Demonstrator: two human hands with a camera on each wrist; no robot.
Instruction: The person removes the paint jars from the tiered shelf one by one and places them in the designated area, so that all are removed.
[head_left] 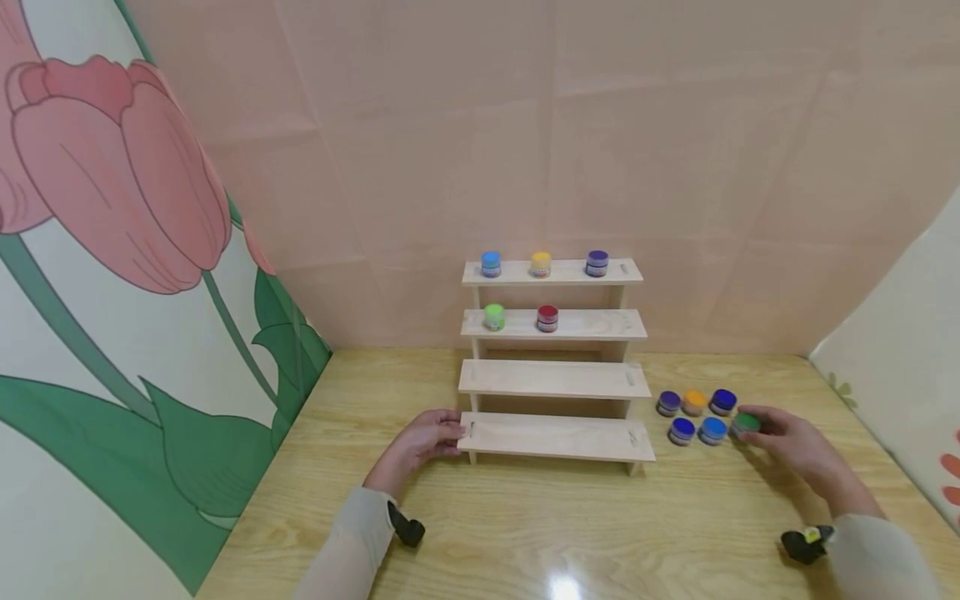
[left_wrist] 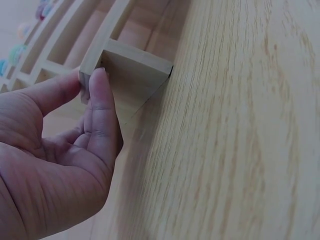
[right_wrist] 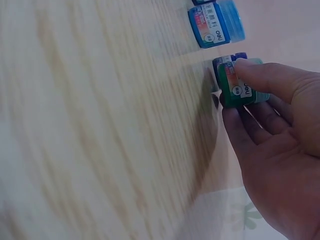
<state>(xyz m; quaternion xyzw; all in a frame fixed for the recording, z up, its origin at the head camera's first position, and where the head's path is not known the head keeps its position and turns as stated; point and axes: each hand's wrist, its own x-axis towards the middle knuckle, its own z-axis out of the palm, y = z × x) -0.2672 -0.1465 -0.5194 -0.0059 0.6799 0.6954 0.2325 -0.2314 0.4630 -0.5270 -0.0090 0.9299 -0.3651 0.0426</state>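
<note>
A wooden step shelf [head_left: 555, 379] with several tiers stands in the middle of the table. At its lowest tier my left hand [head_left: 425, 439] pinches the left end of the board, thumb on top and fingers beneath, as the left wrist view shows. To the right of the shelf, my right hand [head_left: 798, 446] grips a small green paint jar [right_wrist: 237, 85] between thumb and fingers. Beside it stand a light blue jar [head_left: 712, 431], a dark blue jar [head_left: 682, 431], another dark blue jar [head_left: 723, 402], an orange jar [head_left: 694, 403] and a purple jar [head_left: 669, 403].
On the top tier are a blue jar [head_left: 491, 265], a yellow jar [head_left: 541, 265] and a purple jar [head_left: 597, 263]. The second tier bears a light green jar [head_left: 494, 317] and a red jar [head_left: 547, 318]. A pink backdrop [head_left: 420, 167] hangs behind the wooden table [head_left: 510, 533].
</note>
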